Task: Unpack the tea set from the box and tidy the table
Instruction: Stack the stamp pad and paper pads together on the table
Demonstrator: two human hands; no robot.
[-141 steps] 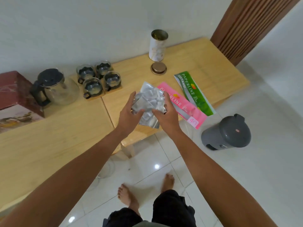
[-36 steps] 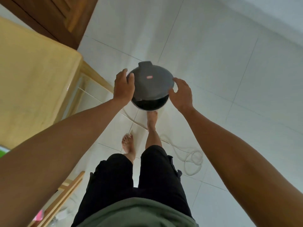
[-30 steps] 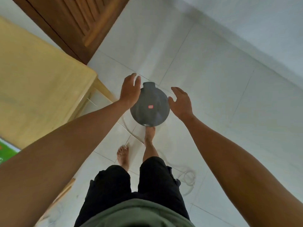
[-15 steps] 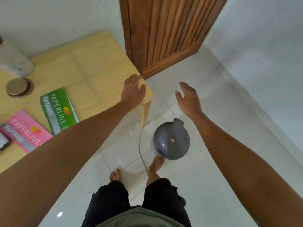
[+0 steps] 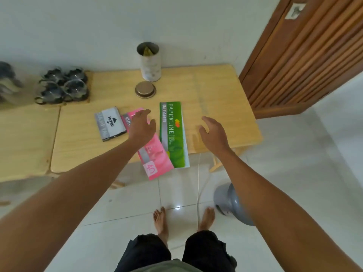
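Observation:
My left hand (image 5: pixel 141 127) hovers open over the pink Paperline booklet (image 5: pixel 155 160) near the wooden table's front edge (image 5: pixel 94 167). My right hand (image 5: pixel 213 134) is open too, above bare tabletop to the right of the green Paperline booklet (image 5: pixel 173 132). Neither hand holds anything. Several glass cups (image 5: pixel 62 87) sit on a wooden tray at the back left. A tall white canister (image 5: pixel 150 64) stands open at the back, its gold lid (image 5: pixel 145 89) lying in front of it. A grey Joyko packet (image 5: pixel 110 123) lies left of the pink booklet.
A grey lidded bin (image 5: pixel 228 201) stands on the white tile floor beside my right foot, partly behind my right arm. A brown slatted door (image 5: pixel 302 55) is at the right. A white cord (image 5: pixel 198 183) hangs below the table. A blurred teapot (image 5: pixel 6 83) shows at the far left.
My view has swung from the bin on the floor back to the table. Both hands left the bin empty and now reach over the booklets; the foil wrapper held earlier is gone.

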